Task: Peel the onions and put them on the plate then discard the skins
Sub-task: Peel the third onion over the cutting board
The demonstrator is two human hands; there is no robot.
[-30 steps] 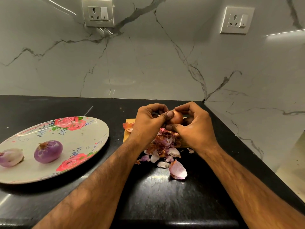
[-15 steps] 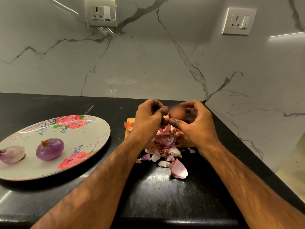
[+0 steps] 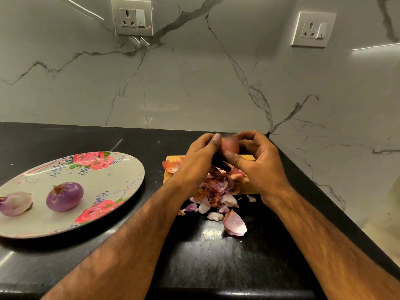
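Head view: above the far edge of the cutting board, the left hand and the right hand together grip an onion. Their fingers curl round it, with the left thumb pressed on its left side and the right thumb under it. A heap of skins covers the board's near edge and spills onto the black counter in front. Left of the board, well apart, a flowered plate holds a purple onion and, farther from the board, a pale onion, both peeled.

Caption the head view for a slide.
Left hand and right hand hold an onion above skins; two onions on plate.
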